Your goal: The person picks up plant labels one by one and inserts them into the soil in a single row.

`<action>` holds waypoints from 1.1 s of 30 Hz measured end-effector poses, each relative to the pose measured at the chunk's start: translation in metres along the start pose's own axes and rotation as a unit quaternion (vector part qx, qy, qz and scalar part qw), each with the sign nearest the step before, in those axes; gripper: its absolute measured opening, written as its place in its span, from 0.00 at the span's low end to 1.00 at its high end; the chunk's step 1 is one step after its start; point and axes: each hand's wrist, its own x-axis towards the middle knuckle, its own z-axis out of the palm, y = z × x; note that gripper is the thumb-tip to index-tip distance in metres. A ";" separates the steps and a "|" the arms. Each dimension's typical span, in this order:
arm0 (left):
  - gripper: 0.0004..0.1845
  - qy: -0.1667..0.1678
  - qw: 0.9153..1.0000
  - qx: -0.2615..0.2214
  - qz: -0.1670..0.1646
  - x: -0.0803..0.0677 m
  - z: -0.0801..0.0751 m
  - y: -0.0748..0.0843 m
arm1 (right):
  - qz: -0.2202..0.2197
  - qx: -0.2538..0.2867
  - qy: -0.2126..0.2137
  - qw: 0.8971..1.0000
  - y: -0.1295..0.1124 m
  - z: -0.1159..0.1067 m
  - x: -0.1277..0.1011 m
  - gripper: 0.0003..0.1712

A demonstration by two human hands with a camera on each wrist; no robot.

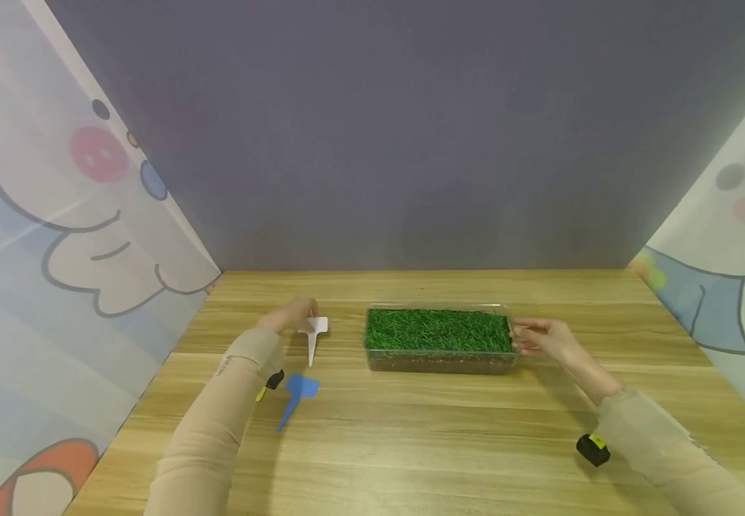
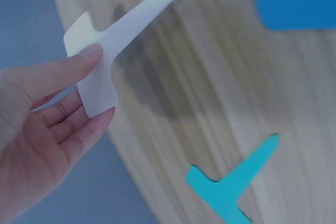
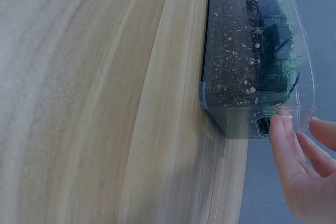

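Now left hand (image 1: 291,313) pinching white plant tag (image 1: 312,334), right hand (image 1: 543,337) fingers straight, touching grass tray (image 1: 438,340) end

A white plant tag (image 1: 313,332), T-shaped with a long pointed stem, sits left of centre in the frame, pinched by its wide head with the point slanting down toward the wood. Right of it, mid-frame, lies a clear plastic tray (image 1: 438,360), long and shallow, with dark speckled soil below and green grass (image 1: 438,330) on top, its right end touched by fingertips.
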 end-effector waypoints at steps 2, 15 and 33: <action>0.12 0.004 0.999 0.005 0.035 0.019 0.006 -0.030 | 0.002 -0.001 0.003 1.000 0.001 0.000 0.001 0.39; 0.05 -0.040 0.997 -0.054 0.047 -0.031 -0.033 0.037 | 0.002 0.009 -0.009 1.000 0.002 -0.002 0.001 0.54; 0.03 -0.012 0.996 -0.040 0.076 -0.042 -0.049 0.078 | 0.004 0.011 -0.004 1.000 -0.001 0.000 -0.001 0.46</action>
